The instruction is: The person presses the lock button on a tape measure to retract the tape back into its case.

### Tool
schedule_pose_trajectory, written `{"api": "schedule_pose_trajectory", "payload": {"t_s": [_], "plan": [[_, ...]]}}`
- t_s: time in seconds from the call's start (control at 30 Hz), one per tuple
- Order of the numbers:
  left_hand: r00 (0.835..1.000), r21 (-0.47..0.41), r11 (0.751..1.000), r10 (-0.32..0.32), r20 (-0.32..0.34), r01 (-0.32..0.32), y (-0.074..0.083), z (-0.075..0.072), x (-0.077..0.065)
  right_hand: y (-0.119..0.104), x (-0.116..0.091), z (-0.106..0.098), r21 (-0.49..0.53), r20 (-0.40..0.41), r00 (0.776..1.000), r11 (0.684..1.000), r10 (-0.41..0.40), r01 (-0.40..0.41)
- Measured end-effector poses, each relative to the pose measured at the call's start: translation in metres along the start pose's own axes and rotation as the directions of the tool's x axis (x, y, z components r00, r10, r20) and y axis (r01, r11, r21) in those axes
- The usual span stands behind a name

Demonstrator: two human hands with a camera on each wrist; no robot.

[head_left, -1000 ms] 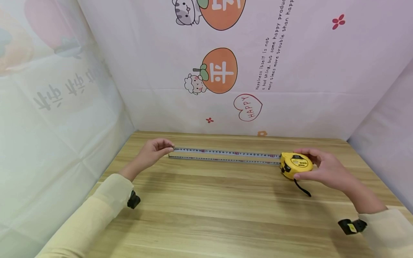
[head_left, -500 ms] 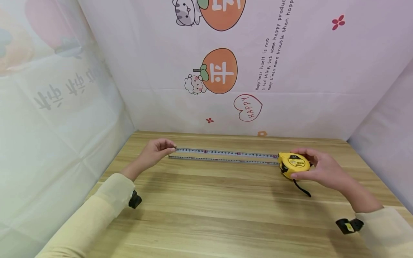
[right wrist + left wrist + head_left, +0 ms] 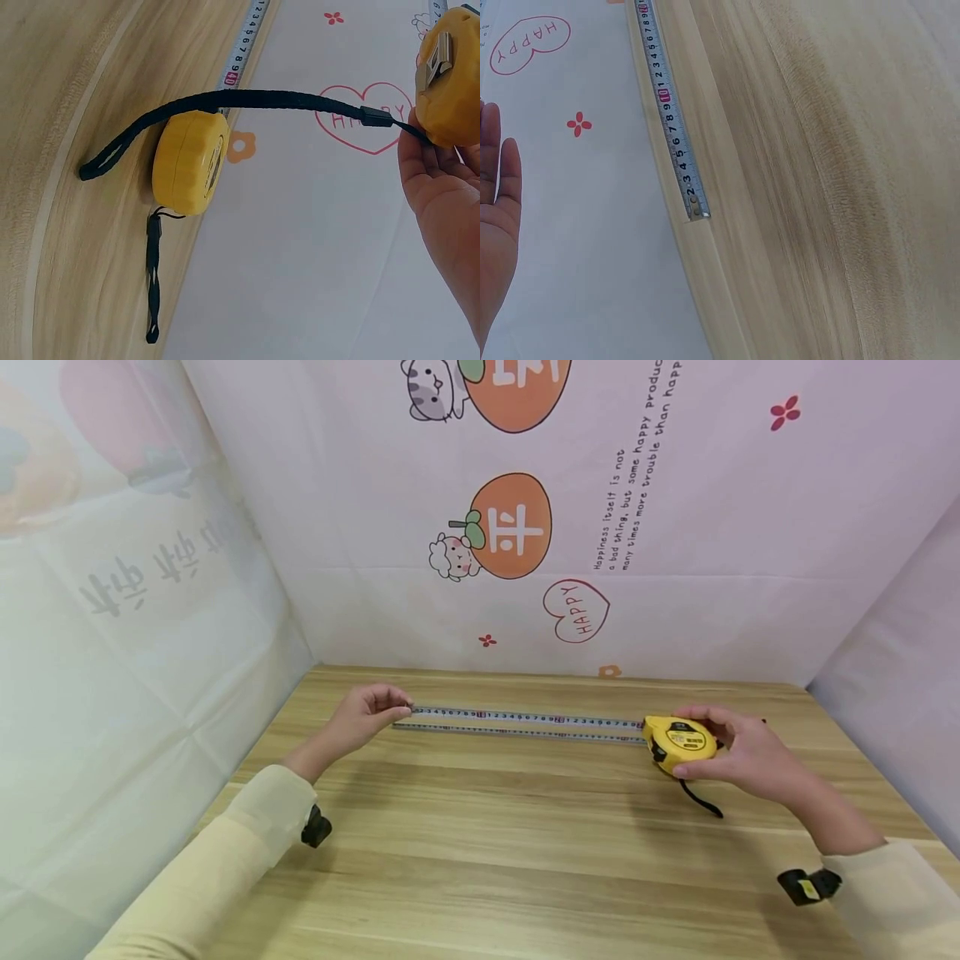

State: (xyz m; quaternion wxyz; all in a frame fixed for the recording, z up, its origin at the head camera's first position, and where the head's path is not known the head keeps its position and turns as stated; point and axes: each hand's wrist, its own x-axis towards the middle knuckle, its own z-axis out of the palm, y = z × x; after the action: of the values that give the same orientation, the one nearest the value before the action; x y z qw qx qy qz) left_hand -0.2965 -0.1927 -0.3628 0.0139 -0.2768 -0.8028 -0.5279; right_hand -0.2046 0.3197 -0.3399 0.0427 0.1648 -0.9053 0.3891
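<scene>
Two yellow tape measures are here. My right hand (image 3: 738, 750) grips one tape measure (image 3: 678, 743), seen also at the right edge of the right wrist view, above the table. At the left, my left hand (image 3: 367, 718) pinches the end of its drawn-out blade (image 3: 517, 718), which spans between both hands. The second tape measure (image 3: 187, 161) lies on the table; in the head view the held one mostly hides it. Its blade (image 3: 671, 120) is drawn out too, its hooked end on the wood. Only part of the left hand shows in the left wrist view.
The wooden table (image 3: 487, 852) runs back to a printed white cloth (image 3: 375, 593); more cloth hangs at both sides. A black strap (image 3: 225, 99) trails from the held tape measure across the right wrist view. Another strap (image 3: 154, 277) lies by the resting one.
My right hand has shifted slightly left with the held tape measure, and my left hand slightly right. The stretch of blade between them is a little shorter. The lower tape measure's blade stays put.
</scene>
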Motion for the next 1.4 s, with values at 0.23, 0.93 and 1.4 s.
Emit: {"api": "schedule_pose_trajectory", "payload": {"t_s": [0.23, 0.93, 1.4], "plan": [[1.000, -0.005, 1.000, -0.001, 0.002, 0.001, 0.0009, 0.0014, -0.0017, 0.0007, -0.0004, 0.0008, 0.019, 0.000, 1.000, 1.000, -0.017, 0.017], [1.000, -0.008, 1.000, -0.022, 0.012, 0.022, 0.0015, 0.0055, -0.0023, 0.0008, -0.0004, 0.0050, 0.031, 0.019, 1.000, 0.999, 0.006, -0.007], [0.999, -0.013, 1.000, -0.015, 0.034, 0.015, -0.0010, 0.0089, 0.0009, -0.0021, 0.0028, 0.0085, 0.048, 0.019, 1.000, 0.999, -0.011, 0.010]]}}
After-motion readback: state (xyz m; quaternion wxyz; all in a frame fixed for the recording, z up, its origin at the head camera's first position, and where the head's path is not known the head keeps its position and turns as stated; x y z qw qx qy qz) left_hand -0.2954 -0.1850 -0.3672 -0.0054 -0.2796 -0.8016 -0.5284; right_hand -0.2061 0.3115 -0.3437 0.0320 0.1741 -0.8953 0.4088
